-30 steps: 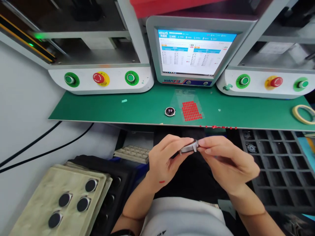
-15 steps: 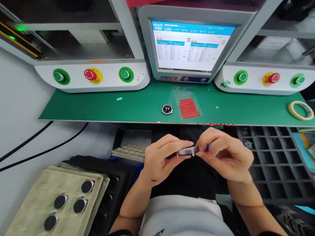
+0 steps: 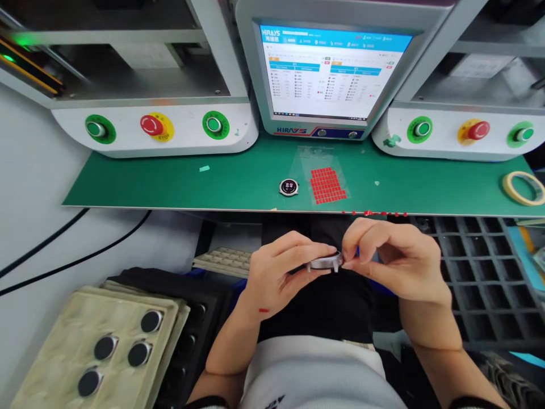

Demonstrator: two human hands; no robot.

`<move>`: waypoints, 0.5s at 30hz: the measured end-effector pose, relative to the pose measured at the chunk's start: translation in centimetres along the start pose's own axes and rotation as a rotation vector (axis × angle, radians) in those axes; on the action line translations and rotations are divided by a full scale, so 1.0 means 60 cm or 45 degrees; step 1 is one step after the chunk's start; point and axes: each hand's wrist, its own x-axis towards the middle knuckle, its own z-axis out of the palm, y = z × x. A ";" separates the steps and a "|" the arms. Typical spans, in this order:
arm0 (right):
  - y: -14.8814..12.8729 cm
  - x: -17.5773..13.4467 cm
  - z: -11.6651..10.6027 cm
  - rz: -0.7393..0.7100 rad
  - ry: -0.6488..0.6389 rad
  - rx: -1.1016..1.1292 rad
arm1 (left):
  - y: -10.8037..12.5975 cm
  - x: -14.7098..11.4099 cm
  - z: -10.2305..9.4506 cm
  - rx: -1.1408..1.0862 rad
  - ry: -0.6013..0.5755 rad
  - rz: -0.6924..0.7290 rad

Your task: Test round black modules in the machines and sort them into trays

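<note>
My left hand (image 3: 283, 267) is closed around a strapless smartwatch (image 3: 326, 262) with a silver case, fingers over its dark face and thumb beneath. The watch lies roughly flat, held in front of the bench edge above my lap. My right hand (image 3: 394, 258) pinches at the right side of the case with thumb and forefinger; the exact spot is covered by the fingertips. A short red strip (image 3: 264, 311) sticks to my left wrist. On the green bench (image 3: 238, 190) rests another smartwatch (image 3: 289, 187) with its display lit, beside a clear sheet of small red stickers (image 3: 327, 186).
Red bits (image 3: 368, 213) line the bench edge. A tape roll (image 3: 523, 188) lies far right. A beige tray (image 3: 63, 335) with several watches is lower left, a black compartment tray (image 3: 477, 267) on the right. Behind stand a monitor (image 3: 323, 74) and button panels (image 3: 179, 128).
My right hand has turned slightly, its back and wrist moving a little to the right, with the fingertips still at the watch's side. My left hand keeps its hold.
</note>
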 end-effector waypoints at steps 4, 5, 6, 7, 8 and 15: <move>0.008 -0.009 0.021 -0.173 0.186 -0.142 | -0.001 -0.005 0.007 -0.021 0.114 -0.023; 0.012 -0.012 0.028 -0.207 0.268 -0.169 | -0.001 -0.006 0.009 -0.025 0.136 -0.028; 0.014 -0.014 0.036 -0.231 0.355 -0.185 | -0.001 -0.007 0.010 -0.025 0.150 -0.030; 0.017 -0.017 0.041 -0.247 0.431 -0.192 | -0.002 -0.006 0.011 -0.022 0.160 -0.028; 0.018 -0.018 0.046 -0.249 0.478 -0.190 | -0.002 -0.006 0.011 -0.018 0.166 -0.025; 0.008 -0.020 0.047 -0.202 0.460 -0.272 | -0.004 -0.005 0.015 -0.013 0.189 -0.051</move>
